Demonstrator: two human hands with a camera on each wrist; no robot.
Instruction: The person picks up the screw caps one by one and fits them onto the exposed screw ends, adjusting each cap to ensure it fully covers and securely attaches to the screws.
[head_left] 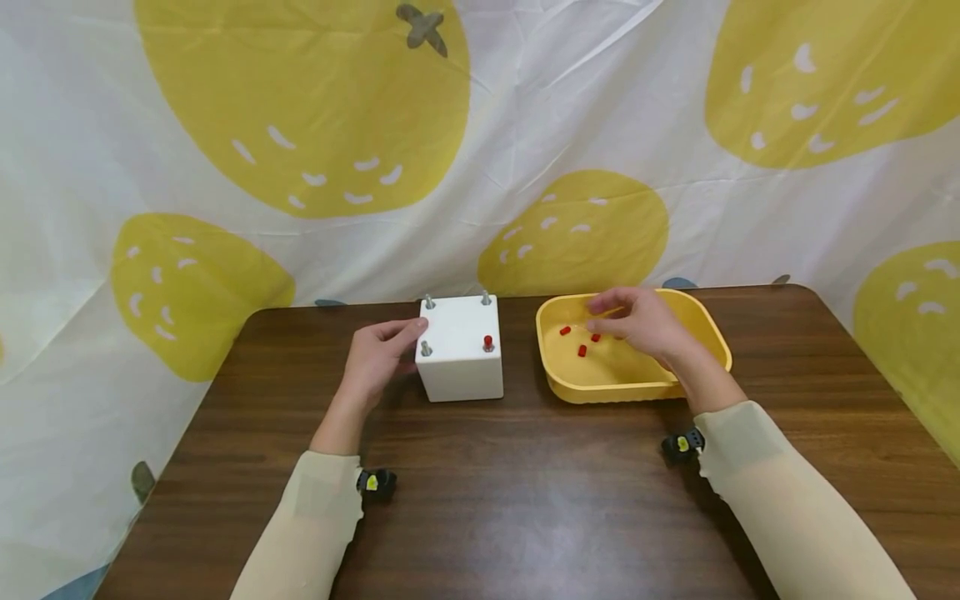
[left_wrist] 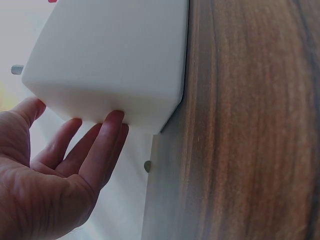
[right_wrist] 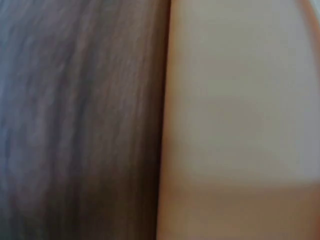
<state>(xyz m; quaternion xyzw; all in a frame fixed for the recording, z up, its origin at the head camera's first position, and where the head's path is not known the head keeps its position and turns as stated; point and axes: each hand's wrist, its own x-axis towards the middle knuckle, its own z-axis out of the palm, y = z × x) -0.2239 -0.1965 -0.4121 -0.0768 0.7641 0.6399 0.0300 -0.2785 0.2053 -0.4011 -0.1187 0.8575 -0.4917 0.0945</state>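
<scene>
A white box [head_left: 459,380] has threaded metal posts at its top corners; a small red cap [head_left: 488,342] sits on the front right one. My left hand [head_left: 377,358] is at the box's left side, thumb at the top edge. In the left wrist view, the fingertips [left_wrist: 114,117] touch the side face. Over a yellow bin [head_left: 611,393] hovers my right hand [head_left: 645,321], its thumb and fingers apart and bent downward. Small red pieces lie inside the bin, one [head_left: 596,337] just below the fingertips, others [head_left: 582,351] to the left. The right wrist view shows no fingers.
The box and bin stand side by side near the back edge of a dark wooden table [head_left: 517,500], with a gap between them. A white cloth [head_left: 390,258] with yellow fruit prints hangs behind the table. Both wrists wear small black cameras [head_left: 377,483].
</scene>
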